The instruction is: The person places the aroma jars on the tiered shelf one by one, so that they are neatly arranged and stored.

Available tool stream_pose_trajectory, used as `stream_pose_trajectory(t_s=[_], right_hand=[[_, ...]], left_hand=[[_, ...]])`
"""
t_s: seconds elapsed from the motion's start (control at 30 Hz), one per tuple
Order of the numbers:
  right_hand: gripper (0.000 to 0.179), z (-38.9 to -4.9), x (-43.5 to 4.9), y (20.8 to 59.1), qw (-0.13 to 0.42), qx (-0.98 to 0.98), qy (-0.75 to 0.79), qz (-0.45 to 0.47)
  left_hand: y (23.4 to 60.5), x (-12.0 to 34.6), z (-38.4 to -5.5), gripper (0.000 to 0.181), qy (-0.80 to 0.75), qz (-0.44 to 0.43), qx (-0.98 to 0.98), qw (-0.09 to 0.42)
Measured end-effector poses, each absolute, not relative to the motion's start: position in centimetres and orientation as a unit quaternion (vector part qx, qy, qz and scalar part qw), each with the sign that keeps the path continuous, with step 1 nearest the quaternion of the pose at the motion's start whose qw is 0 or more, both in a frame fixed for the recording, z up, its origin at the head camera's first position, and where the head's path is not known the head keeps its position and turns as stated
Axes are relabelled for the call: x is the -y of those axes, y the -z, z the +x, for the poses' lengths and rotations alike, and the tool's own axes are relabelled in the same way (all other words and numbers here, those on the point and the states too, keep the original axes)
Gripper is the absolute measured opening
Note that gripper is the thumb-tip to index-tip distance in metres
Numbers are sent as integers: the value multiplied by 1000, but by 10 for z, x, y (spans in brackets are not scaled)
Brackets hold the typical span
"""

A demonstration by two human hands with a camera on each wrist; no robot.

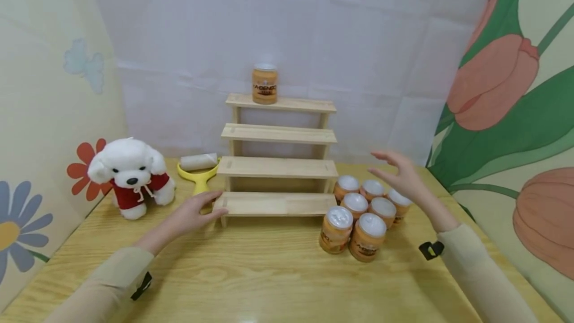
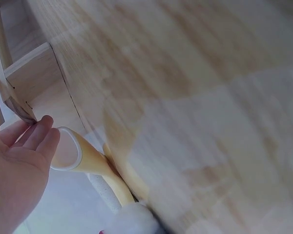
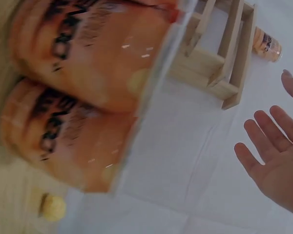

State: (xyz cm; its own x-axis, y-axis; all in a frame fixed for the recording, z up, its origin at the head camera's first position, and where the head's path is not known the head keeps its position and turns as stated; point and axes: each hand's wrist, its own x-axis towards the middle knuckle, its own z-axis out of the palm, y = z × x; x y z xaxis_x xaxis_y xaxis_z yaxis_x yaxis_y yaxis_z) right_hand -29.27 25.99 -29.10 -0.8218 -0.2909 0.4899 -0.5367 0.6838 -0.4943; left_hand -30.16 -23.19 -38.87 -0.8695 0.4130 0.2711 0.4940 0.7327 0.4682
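Observation:
A four-tier wooden display stand [image 1: 278, 167] is set at the back of the table. My left hand [image 1: 193, 213] grips the left end of its lowest tier, thumb at the front and fingers behind. In the left wrist view, the fingertips touch the tier's corner. One orange can [image 1: 265, 86] with a silver lid stands on the top tier, left of its middle. Several matching cans [image 1: 334, 236] stand bunched on the table by the stand's right end. My right hand [image 1: 401, 176] is raised over the back of this group, fingers spread, holding nothing.
Left of the stand lies a yellow Y-shaped handle [image 1: 200, 179] with a whitish roll [image 1: 199, 162] across its arms. A white plush dog [image 1: 134, 178] in red sits further left. White cloth [image 1: 287, 29] hangs behind; painted walls [image 1: 502, 79] flank the table.

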Motion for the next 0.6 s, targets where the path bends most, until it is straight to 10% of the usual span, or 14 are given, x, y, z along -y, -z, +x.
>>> stream_pose_trajectory(t_s=[0.6], right_hand=[[55, -273, -320, 350, 115, 916, -344, 171]], left_hand=[[388, 232, -300, 67, 274, -236, 930, 67]])
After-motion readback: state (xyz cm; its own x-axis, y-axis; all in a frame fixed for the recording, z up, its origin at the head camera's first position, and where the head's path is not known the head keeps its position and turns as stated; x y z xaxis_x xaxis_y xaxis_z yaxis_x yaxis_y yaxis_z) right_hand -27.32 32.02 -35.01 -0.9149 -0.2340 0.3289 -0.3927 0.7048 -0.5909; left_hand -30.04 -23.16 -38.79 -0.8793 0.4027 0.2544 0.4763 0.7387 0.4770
